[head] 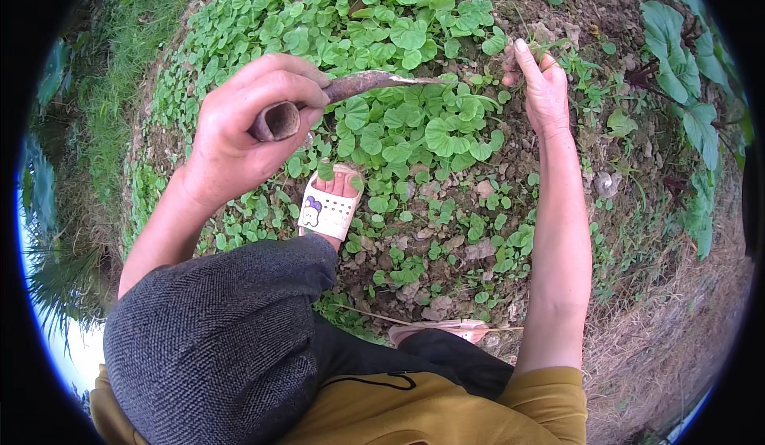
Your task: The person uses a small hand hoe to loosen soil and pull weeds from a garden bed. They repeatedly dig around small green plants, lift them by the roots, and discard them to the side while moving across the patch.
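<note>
My left hand [251, 122] is wrapped around the hollow tubular handle of a rusty sickle-like blade tool [382, 83]. Its open socket end faces me, and the narrow curved blade points right over round-leaved green plants [406, 128]. To the right, beside the patch, my right hand [541, 83] pinches a few thin grass blades [553, 44] between thumb and fingers. Whether their roots are still in the soil cannot be seen. The blade tip is apart from my right hand.
My sandalled foot [329, 206] stands among the seedlings; another sandal [442, 328] shows near a thin dry stalk [370, 313]. Large-leaved plants [666, 50] grow at right, above dry straw [657, 337]. Tall grass [125, 68] borders the left. Cloddy soil [436, 307] lies between plants.
</note>
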The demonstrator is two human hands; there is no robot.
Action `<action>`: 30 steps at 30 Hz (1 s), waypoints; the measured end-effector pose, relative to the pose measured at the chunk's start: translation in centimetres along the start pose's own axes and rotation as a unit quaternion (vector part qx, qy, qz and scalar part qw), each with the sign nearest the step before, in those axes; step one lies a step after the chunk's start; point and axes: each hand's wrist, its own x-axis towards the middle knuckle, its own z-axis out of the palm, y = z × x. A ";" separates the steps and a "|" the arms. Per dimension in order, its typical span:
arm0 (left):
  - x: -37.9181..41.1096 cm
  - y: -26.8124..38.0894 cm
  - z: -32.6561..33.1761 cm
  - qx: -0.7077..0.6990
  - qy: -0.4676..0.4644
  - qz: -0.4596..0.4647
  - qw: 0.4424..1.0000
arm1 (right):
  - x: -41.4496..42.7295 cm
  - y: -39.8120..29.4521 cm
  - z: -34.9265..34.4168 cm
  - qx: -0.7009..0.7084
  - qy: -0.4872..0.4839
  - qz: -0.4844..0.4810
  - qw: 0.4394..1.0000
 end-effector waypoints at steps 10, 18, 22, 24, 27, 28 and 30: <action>0.8 -0.9 0.1 -0.049 0.011 0.026 0.998 | -1.9 -1.0 0.1 0.250 -0.117 0.093 0.957; 0.9 -0.1 1.1 -0.035 -0.054 0.030 0.997 | -3.8 2.0 3.3 -0.398 -0.120 -0.011 0.909; 1.4 0.0 1.3 -0.003 -0.018 0.024 1.000 | -4.8 2.2 3.5 -0.506 -0.083 -0.043 0.857; 1.5 -0.3 1.7 -0.003 -0.006 0.027 1.000 | -5.1 2.4 3.7 -0.480 -0.062 -0.043 0.874; 1.6 0.0 1.8 0.002 0.002 0.025 1.000 | -4.8 2.0 4.6 -0.476 -0.063 -0.005 0.877; 1.6 0.1 1.7 0.005 0.003 0.023 1.000 | -4.9 1.6 5.1 -0.486 -0.061 0.006 0.872; 1.5 0.1 1.7 0.008 0.005 0.018 1.000 | -4.9 2.6 5.4 -0.501 -0.047 -0.046 0.863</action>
